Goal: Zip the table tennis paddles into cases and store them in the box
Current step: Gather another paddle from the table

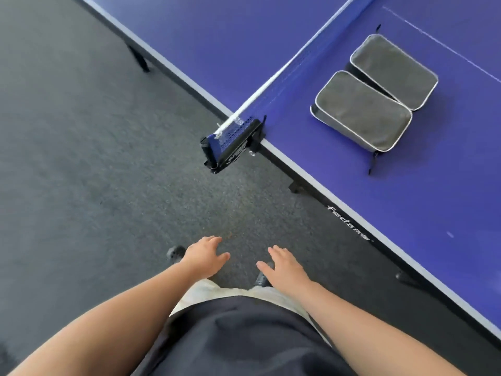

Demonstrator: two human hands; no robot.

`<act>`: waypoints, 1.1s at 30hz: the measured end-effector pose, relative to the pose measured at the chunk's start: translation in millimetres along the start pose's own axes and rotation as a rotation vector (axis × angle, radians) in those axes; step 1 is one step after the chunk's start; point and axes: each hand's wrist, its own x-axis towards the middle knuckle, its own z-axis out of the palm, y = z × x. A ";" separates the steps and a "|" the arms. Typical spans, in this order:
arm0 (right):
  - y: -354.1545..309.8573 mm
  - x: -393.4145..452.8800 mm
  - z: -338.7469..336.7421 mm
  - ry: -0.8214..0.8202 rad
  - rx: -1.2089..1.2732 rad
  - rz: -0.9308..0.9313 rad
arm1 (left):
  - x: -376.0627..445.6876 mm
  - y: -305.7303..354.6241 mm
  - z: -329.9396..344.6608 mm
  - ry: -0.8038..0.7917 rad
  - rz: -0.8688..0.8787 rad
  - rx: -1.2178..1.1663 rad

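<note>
Torso: dark top (pixel 244 340) over pale shorts (pixel 206 290) fills the bottom of the head view, cut off by the lower edge.
Left hand: the left hand (pixel 204 257) hangs out over the floor, fingers spread and relaxed, nothing in it.
Right hand: the right hand (pixel 284 268) is beside it, fingers straight and loose, also empty.
Shoes: a dark shoe (pixel 174 252) peeks from behind the left wrist, another dark shoe (pixel 262 279) is mostly hidden under the right hand.
Floor: grey carpet (pixel 95 158) runs across the left half.
Table edge: the blue table-tennis table (pixel 406 199) cuts diagonally through the right side, its far and right ends out of frame; white lettering on the dark side rail (pixel 348 222) looks like "fed" followed by characters too blurred to read.
Net post: a black and blue net clamp (pixel 233 143) grips the table edge; white writing on it is too small to make out.
Net: the white-topped net (pixel 292 58) runs up and out of the top of the picture.
Near case: a grey zip case (pixel 363 112) with pale piping lies flat on the table, well apart from both hands, ahead and right of them; a dark pull strap (pixel 373 164) trails off its near corner.
Far case: a second grey case (pixel 394 70) lies just beyond, touching or slightly overlapped by the first.
Contents: whether paddles are inside cannot be told.
</note>
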 end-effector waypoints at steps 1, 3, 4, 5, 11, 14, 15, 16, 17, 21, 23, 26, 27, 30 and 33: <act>-18.2 5.5 4.0 -0.034 -0.041 -0.015 | -3.6 -21.2 -2.9 0.017 -0.008 -0.010; -58.7 17.9 13.8 -0.081 -0.129 -0.053 | -9.2 -66.9 -10.1 0.048 -0.029 -0.028; -79.8 25.6 19.2 -0.099 -0.173 -0.072 | -12.3 -90.0 -14.3 0.063 -0.042 -0.038; -103.1 33.9 25.8 -0.118 -0.226 -0.090 | -14.6 -114.3 -18.4 0.068 -0.058 -0.056; -257.2 81.1 79.8 -0.191 -0.538 -0.237 | -29.9 -258.7 -41.8 0.070 -0.135 -0.178; -338.7 99.3 96.8 -0.186 -0.605 -0.302 | -39.5 -323.9 -65.1 0.078 -0.189 -0.240; -362.5 105.7 99.5 -0.173 -0.614 -0.316 | -41.2 -341.9 -74.6 0.088 -0.210 -0.265; -385.3 112.8 100.6 -0.157 -0.623 -0.326 | -41.7 -358.6 -84.7 0.105 -0.227 -0.289; -406.5 120.8 100.3 -0.141 -0.634 -0.335 | -40.9 -374.3 -95.0 0.122 -0.236 -0.309; -484.3 158.4 86.6 -0.113 -0.671 -0.369 | -23.4 -429.6 -141.0 0.184 -0.259 -0.363; -519.6 179.7 75.1 -0.116 -0.696 -0.390 | -7.6 -451.6 -168.1 0.203 -0.265 -0.369; -573.3 216.6 59.6 -0.130 -0.727 -0.411 | 22.4 -482.6 -213.5 0.213 -0.278 -0.362; -591.9 230.9 55.0 -0.142 -0.724 -0.411 | 34.7 -493.5 -229.5 0.220 -0.286 -0.365; -651.7 274.9 35.7 -0.166 -0.706 -0.435 | 67.0 -522.8 -289.2 0.236 -0.329 -0.365; -709.1 313.9 8.2 -0.177 -0.691 -0.465 | 91.5 -546.1 -353.9 0.241 -0.378 -0.404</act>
